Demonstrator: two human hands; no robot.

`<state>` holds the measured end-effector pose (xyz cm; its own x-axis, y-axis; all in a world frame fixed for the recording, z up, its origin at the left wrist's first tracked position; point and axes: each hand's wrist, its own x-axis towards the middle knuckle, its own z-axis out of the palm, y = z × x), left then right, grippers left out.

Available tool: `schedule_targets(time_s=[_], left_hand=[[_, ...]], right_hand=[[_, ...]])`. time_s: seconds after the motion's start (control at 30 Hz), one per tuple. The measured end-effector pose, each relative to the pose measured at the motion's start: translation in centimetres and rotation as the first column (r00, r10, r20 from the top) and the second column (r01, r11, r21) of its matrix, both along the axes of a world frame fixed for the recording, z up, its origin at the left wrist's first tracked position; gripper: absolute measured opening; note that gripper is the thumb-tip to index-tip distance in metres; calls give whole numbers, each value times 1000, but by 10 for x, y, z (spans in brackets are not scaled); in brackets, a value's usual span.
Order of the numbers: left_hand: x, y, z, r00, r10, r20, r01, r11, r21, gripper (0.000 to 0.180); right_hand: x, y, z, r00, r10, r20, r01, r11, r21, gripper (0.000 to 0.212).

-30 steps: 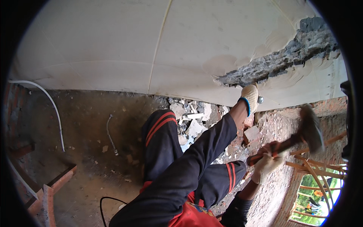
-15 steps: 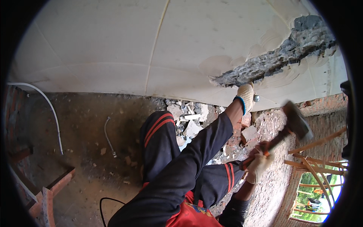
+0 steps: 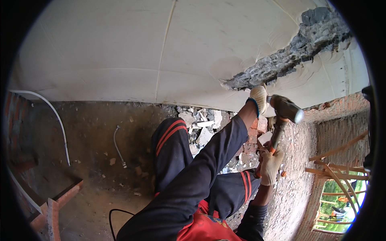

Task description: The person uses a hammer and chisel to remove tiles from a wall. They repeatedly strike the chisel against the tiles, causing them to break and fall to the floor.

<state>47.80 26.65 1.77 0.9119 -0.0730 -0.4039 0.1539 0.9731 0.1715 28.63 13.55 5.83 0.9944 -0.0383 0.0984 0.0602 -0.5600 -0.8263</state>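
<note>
Near the wall, my gloved left hand (image 3: 258, 98) is closed round a chisel, most of which is hidden by the glove and the hammer. It is held beside the lower end of a rough grey broken strip (image 3: 273, 66) in the white wall (image 3: 120, 48). My gloved right hand (image 3: 272, 165) grips the handle of a sledgehammer (image 3: 285, 108) with a dark metal head and orange on its handle. The hammer's head is up against the chisel's end, just right of my left hand. My left forearm crosses above my bent knees.
Broken plaster and brick rubble (image 3: 205, 128) lies along the wall's foot. A white hose (image 3: 54, 110) and a short flexible hose (image 3: 117, 144) are on the left. Rusty metal angle pieces (image 3: 60, 201) stand lower left. Wooden poles (image 3: 339, 174) cross an opening at right.
The hammer has swung left and its head has come to the chisel's end. My right hand has moved up slightly with it; my left hand stays almost in place.
</note>
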Motion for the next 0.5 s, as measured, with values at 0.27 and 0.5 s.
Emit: schedule_targets(time_s=[0.27, 0.5], left_hand=[[-3, 1, -1, 998, -50, -50, 51, 998, 21, 17], [25, -18, -20, 998, 50, 39, -48, 998, -51, 29]], right_hand=[[-5, 14, 19, 852, -26, 522, -164, 935, 314, 26], [11, 3, -11, 999, -50, 1, 50, 998, -39, 2]])
